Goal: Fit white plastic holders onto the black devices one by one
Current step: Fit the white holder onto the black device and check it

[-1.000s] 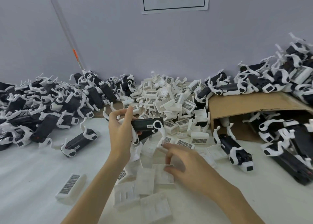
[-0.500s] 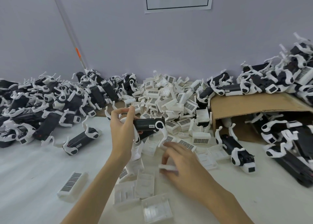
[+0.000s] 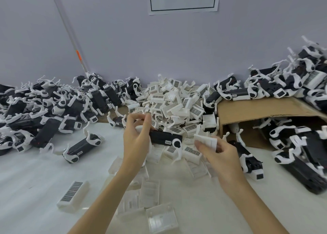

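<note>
Black device (image 3: 165, 138) gripped in left hand (image 3: 136, 140), long axis left-right, free end toward right hand (image 3: 219, 156). White holder (image 3: 206, 140) pinched there, just beside that end, not touching. Slide leftward on, probably.

Two bare hands are seen, one black rectangular device (image 3: 165, 137) at 12 o'clock and one white plastic holder (image 3: 206, 140) at 1 o'clock. The heaped pieces cannot be counted. One brown cardboard box (image 3: 261, 110) is counted at 2 o'clock.

Brown cardboard box (image 3: 261, 110) at right, white paper sign (image 3: 184, 0) on the lilac wall (image 3: 123, 39)
</note>
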`<state>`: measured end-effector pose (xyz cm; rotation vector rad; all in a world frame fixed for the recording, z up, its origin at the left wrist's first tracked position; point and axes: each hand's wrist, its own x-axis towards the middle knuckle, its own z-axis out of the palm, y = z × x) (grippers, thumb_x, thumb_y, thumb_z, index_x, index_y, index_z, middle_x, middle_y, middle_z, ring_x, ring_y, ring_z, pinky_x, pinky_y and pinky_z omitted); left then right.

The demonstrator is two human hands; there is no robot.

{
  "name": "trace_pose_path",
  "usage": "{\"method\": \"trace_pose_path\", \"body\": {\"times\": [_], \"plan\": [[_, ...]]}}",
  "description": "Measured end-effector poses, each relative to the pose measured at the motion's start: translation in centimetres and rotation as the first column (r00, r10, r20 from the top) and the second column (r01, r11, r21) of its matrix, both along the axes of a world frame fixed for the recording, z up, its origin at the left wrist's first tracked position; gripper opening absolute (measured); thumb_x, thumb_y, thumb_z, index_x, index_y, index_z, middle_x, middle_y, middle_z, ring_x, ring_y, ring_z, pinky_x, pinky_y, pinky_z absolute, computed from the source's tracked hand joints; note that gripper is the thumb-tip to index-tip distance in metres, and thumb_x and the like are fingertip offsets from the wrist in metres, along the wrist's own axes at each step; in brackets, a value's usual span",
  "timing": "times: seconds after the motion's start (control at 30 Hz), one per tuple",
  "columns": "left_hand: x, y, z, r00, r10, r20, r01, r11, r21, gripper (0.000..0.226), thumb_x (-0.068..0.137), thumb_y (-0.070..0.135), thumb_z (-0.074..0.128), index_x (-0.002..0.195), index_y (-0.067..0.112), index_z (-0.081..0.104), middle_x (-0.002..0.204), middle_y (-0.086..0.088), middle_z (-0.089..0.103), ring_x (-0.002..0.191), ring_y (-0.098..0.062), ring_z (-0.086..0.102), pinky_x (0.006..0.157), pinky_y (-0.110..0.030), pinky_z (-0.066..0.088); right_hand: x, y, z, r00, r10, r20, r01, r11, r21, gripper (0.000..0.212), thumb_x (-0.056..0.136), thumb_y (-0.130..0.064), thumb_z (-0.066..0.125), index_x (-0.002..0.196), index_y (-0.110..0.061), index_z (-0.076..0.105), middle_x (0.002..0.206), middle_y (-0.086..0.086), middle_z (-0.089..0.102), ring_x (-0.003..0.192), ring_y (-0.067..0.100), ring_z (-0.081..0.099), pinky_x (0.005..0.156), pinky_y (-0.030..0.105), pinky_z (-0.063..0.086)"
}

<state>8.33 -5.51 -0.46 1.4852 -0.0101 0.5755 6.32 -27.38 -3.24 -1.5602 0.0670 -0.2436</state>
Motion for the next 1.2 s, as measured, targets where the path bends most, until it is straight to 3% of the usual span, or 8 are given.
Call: {"method": "trace_pose_path", "body": {"times": [0.2, 0.3, 0.4, 0.63, 0.73, 0.87, 1.03, 1.2], "plan": [[-1.1, -1.5, -0.9, 0.986, -0.167, 0.007, 0.16, 0.951, 0.266, 0.033, 0.11, 0.056, 0.042, 0.111, 0.028, 0.059, 0.084, -0.002, 0.073, 0.072, -0.022, 0.063, 0.068, -0.024, 0.05, -0.2, 0.6, 0.6, 0.992, 0.076, 0.095, -0.073, 0.997, -0.041, 0.007, 0.094, -0.013, 0.077, 0.096, -0.01, 0.071, 0.093, -0.001, 0.08, 0.089, 0.014, 0.078, 0.077, 0.025, 0.062], [-1.3, -1.8, -0.9, 0.978, -0.208, -0.006, 0.197, 0.916, 0.349, 0.039, 0.11, 0.057, 0.03, 0.112, 0.033, 0.06, 0.085, 0.002, 0.073, 0.08, -0.023, 0.065, 0.078, -0.045, 0.051, -0.7, 0.9, 0.6, 0.958, 0.095, 0.272, -0.002, 0.946, -0.324, 0.009, 0.094, -0.012, 0.077, 0.092, -0.019, 0.072, 0.083, -0.01, 0.075, 0.077, 0.008, 0.072, 0.066, 0.015, 0.055], [-1.3, -1.7, -0.8, 0.975, -0.222, 0.005, 0.203, 0.9, 0.385, 0.042, 0.111, 0.056, 0.028, 0.112, 0.031, 0.062, 0.085, 0.003, 0.071, 0.082, -0.024, 0.064, 0.074, -0.046, 0.049, -0.9, 1.4, 0.3, 0.919, 0.092, 0.383, 0.137, 0.837, -0.53, 0.022, 0.092, -0.008, 0.076, 0.087, -0.029, 0.072, 0.074, -0.008, 0.067, 0.072, 0.014, 0.063, 0.06, 0.025, 0.05], [-1.5, -1.8, -0.5, 0.972, -0.235, 0.006, 0.206, 0.861, 0.465, 0.043, 0.106, 0.062, 0.031, 0.107, 0.03, 0.06, 0.084, 0.005, 0.071, 0.065, -0.013, 0.057, 0.064, -0.036, 0.043, -0.6, 1.1, 0.0, 0.919, 0.137, 0.37, 0.2, 0.647, -0.736, 0.02, 0.094, -0.004, 0.068, 0.095, -0.024, 0.067, 0.073, -0.016, 0.045, 0.069, 0.002, 0.046, 0.061, 0.014, 0.036], [-1.6, -1.9, -0.5, 0.971, -0.239, -0.005, 0.213, 0.853, 0.478, 0.044, 0.103, 0.068, 0.033, 0.105, 0.033, 0.06, 0.084, 0.005, 0.07, 0.06, -0.006, 0.053, 0.064, -0.027, 0.04, -0.4, 0.8, 0.0, 0.949, 0.189, 0.254, 0.096, 0.594, -0.799, 0.035, 0.101, -0.007, 0.056, 0.129, -0.025, 0.068, 0.092, -0.013, 0.053, 0.081, 0.007, 0.049, 0.069, 0.02, 0.041], [-1.7, -2.0, -0.5, 0.977, -0.212, 0.001, 0.185, 0.857, 0.482, 0.049, 0.104, 0.067, 0.032, 0.103, 0.029, 0.061, 0.081, -0.009, 0.068, 0.065, -0.011, 0.053, 0.065, -0.019, 0.04, -0.9, 0.7, 1.1, 0.906, 0.402, 0.134, -0.238, 0.745, -0.623, 0.06, 0.102, 0.003, 0.046, 0.146, -0.036, 0.057, 0.14, -0.019, 0.056, 0.13, -0.007, 0.05, 0.108, 0.016, 0.042], [-1.6, -1.9, -0.5, 0.981, -0.196, 0.002, 0.174, 0.873, 0.456, 0.053, 0.105, 0.065, 0.03, 0.1, 0.023, 0.062, 0.08, -0.012, 0.067, 0.074, -0.017, 0.059, 0.073, -0.027, 0.044, -1.3, 0.9, 1.5, 0.839, 0.544, 0.01, -0.519, 0.807, -0.282, 0.052, 0.097, -0.021, 0.05, 0.141, -0.046, 0.061, 0.137, 0.029, 0.059, 0.132, 0.052, 0.047, 0.112, 0.068, 0.036], [-1.7, -2.1, -0.5, 0.979, -0.202, -0.011, 0.185, 0.871, 0.455, 0.05, 0.105, 0.063, 0.032, 0.102, 0.023, 0.063, 0.082, 0.004, 0.068, 0.076, -0.011, 0.061, 0.069, -0.02, 0.043, -1.9, 2.6, 0.9, 0.838, 0.483, 0.254, -0.397, 0.859, -0.324, 0.043, 0.111, -0.011, 0.047, 0.148, -0.033, 0.055, 0.145, -0.025, 0.059, 0.142, -0.003, 0.047, 0.115, 0.017, 0.037]]}}
